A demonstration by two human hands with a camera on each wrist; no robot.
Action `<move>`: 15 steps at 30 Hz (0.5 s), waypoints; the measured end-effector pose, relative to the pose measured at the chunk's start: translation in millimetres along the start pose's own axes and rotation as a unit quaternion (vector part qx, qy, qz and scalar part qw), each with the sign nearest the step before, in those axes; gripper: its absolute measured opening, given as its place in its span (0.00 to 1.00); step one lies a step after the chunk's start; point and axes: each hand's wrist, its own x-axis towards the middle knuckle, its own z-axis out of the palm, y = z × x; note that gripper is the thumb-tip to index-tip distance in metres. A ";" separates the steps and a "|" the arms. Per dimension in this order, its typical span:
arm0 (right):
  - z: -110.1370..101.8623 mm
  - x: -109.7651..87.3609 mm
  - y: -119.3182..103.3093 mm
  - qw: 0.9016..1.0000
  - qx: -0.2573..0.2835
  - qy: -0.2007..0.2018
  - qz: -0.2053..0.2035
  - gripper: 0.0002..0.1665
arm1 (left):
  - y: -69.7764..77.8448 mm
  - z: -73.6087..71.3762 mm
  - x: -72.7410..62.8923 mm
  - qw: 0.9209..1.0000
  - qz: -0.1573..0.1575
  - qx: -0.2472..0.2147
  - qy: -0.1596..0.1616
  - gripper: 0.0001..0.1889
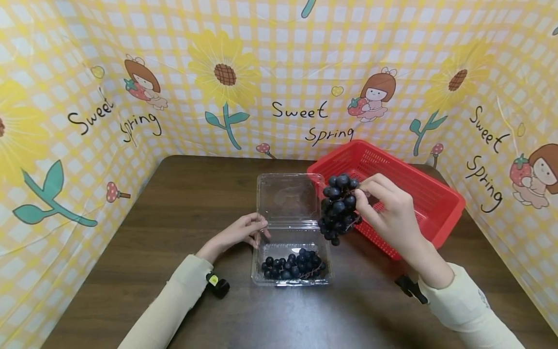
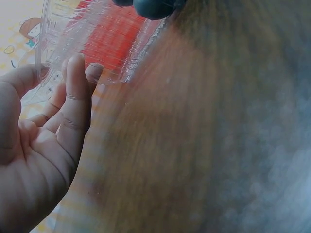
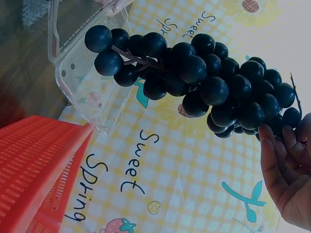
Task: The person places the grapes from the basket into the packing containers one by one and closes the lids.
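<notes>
A bunch of dark grapes (image 1: 339, 206) hangs in the air from my right hand (image 1: 390, 208), whose thumb and fingers pinch it at the stem end. In the right wrist view the bunch (image 3: 214, 87) stretches away from the fingertips, with a brown stem among its round grapes. Below and to the left stands a clear plastic clamshell box (image 1: 257, 261), lid raised at the back. Another bunch of dark grapes (image 1: 294, 265) lies in its base. My left hand (image 1: 241, 231) holds the box's left edge near the hinge, thumb and fingers at the plastic wall (image 2: 112, 43).
A red perforated basket (image 1: 440, 218) stands at the right, behind and beneath my right hand, close to the clear lid. Yellow checked cloth (image 1: 283, 72) with printed flowers walls in the back and sides of the dark wooden table (image 1: 209, 194).
</notes>
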 end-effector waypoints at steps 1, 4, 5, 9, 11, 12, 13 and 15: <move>0.1 0.0 -0.3 1.000 0.000 -0.001 0.001 0.03 | 0.3 0.0 0.0 1.000 0.000 0.000 0.000 0.20; 0.5 -0.1 -1.0 1.000 -0.002 -0.003 0.002 0.04 | 0.6 -0.4 0.4 1.000 0.002 0.001 0.000 0.20; 0.7 -0.2 -1.2 1.000 -0.003 -0.004 0.002 0.04 | 0.4 -0.4 0.5 1.000 0.001 0.002 0.001 0.20; 1.6 -0.8 -2.3 1.000 -0.001 -0.005 -0.002 0.05 | 0.5 -0.5 0.6 1.000 -0.001 0.002 0.003 0.19; 2.2 -1.4 -2.7 1.000 0.000 -0.006 -0.003 0.04 | 0.7 -0.3 0.1 1.000 -0.003 0.001 0.002 0.19; 2.4 -1.7 -3.0 1.000 0.002 -0.006 -0.004 0.04 | 0.8 -0.2 0.0 1.000 -0.001 0.000 0.000 0.20; 2.5 -2.1 -3.2 1.000 0.003 -0.007 -0.003 0.04 | 0.9 -0.1 -0.1 1.000 0.000 -0.001 -0.001 0.20; 3.0 -2.6 -3.5 1.000 0.005 -0.009 -0.002 0.03 | 0.9 0.0 -0.4 1.000 0.002 -0.001 -0.002 0.20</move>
